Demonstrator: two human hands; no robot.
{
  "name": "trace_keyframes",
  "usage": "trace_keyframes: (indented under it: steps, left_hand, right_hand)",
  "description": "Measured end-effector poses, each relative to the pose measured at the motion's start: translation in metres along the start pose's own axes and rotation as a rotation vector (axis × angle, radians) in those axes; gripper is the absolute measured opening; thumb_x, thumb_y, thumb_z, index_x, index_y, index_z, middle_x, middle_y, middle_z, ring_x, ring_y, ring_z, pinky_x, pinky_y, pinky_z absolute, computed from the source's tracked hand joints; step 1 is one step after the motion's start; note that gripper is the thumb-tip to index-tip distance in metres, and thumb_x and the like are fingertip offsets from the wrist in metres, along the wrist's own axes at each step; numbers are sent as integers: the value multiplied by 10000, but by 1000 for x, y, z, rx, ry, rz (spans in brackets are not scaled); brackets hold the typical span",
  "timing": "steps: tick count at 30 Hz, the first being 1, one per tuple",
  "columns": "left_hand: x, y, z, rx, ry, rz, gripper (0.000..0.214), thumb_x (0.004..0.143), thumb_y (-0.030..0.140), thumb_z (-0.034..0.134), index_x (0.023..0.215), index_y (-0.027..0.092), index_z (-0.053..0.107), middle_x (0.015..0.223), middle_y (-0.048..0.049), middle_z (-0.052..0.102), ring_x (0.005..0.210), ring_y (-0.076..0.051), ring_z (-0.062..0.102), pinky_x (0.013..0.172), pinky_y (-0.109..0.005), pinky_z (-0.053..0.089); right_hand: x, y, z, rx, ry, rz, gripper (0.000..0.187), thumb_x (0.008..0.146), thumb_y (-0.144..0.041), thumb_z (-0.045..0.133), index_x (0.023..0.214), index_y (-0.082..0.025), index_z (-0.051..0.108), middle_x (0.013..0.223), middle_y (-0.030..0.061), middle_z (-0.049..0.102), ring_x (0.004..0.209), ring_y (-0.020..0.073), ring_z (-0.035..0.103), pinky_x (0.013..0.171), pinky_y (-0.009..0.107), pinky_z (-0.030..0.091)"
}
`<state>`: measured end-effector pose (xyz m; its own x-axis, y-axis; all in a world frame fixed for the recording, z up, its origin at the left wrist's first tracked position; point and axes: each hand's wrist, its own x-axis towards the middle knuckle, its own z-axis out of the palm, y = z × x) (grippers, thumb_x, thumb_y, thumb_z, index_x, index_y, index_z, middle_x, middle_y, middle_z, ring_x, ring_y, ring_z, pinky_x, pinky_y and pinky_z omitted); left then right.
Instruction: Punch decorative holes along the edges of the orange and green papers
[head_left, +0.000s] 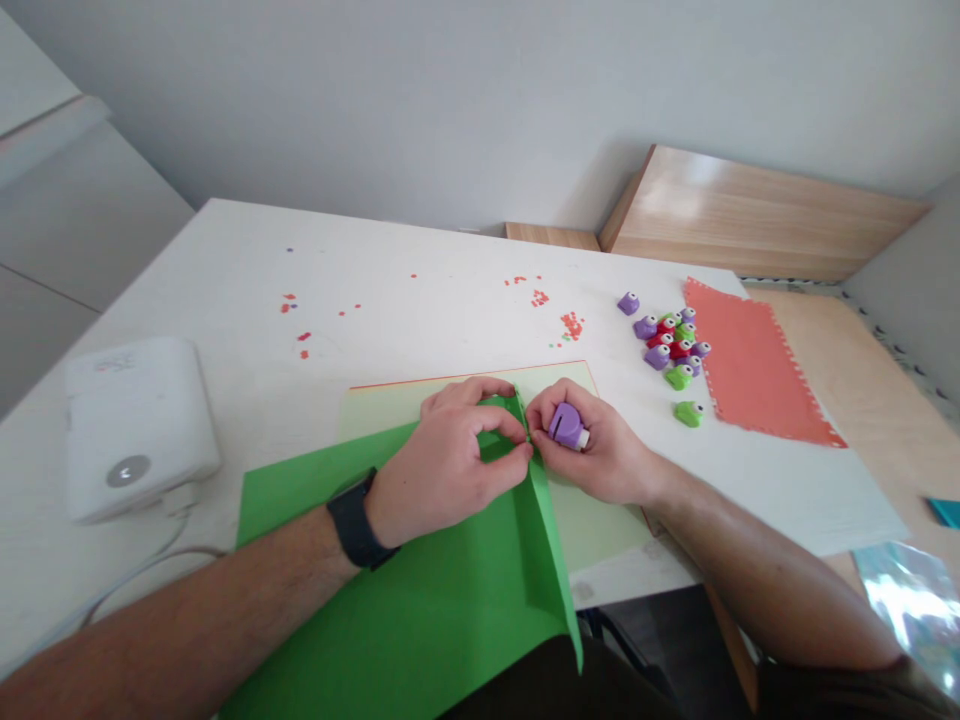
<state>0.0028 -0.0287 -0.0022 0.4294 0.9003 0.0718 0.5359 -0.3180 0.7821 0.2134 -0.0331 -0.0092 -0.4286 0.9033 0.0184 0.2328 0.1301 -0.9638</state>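
A large green paper sheet [442,570] lies across the table's front edge, its right side bent upward. My left hand [469,440], with a dark watch on its wrist, pinches that raised edge between thumb and fingers. My right hand [592,440] is wrapped around a small purple craft punch [568,425], and its fingertips meet the green edge close to my left fingertips. What exactly the right fingertips pinch is too small to make out. Beneath both hands is a pale yellow-green sheet [607,530] with a thin orange border.
Several purple, red and green craft punches [679,345] cluster at the right, beside an orange sheet [765,365] with a notched edge. Tiny orange paper cutouts [571,325] are scattered over the table. A white device [139,425] with a cable stands at left.
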Motion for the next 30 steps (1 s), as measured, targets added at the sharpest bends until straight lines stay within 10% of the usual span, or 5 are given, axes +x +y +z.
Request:
trace_keyframes:
  steps: [13,30]
  left_hand:
    - [0,-2,0,-9,4,1,78,833,236,699,794,268,758,1243,-46,664,1242,-265,611,1148,-507,429]
    - [1,-14,-9,-42,89,46,86,915,219,628,963,242,697,1187,-50,652,1122,-221,637,1074,-420,474]
  right_hand:
    - [-1,-1,0,1,17,-6,199,849,-159,689,928,-228,520,885,0,599,719,131,515,650,275,441]
    - [19,14,-24,262,379,-27,270,860,-206,735,883,-232,468,870,-31,601,647,103,589,612,275,459]
